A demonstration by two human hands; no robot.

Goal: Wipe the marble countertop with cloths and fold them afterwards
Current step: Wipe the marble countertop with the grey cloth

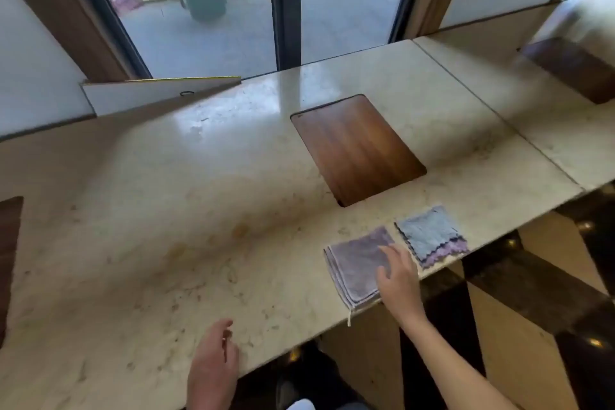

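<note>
Nearest to us, our left hand [214,361] hovers at the near edge of the marble countertop [159,216], its fingers loosely curled and a little apart, gripping nothing; we cannot tell whether the palm touches the stone. Further right, our right hand [397,278] reaches forward from a bare forearm and lies flat on the purple cloth [354,265], fingers extended and slightly spread, pressing down on its right part rather than pinching it. This cloth is folded into a neat square with its layered edges showing along its left and near sides, and it sits at the near right edge of the counter, a small tag hanging over the lip. Just beside it to the right, apart by a narrow strip of stone, lies the blue cloth [429,235], also folded, with a scalloped purple border along its near side. Beyond both cloths, a wooden panel [357,148] is set into the counter. At the far left a white board [146,95] leans by the window [213,10]
</note>
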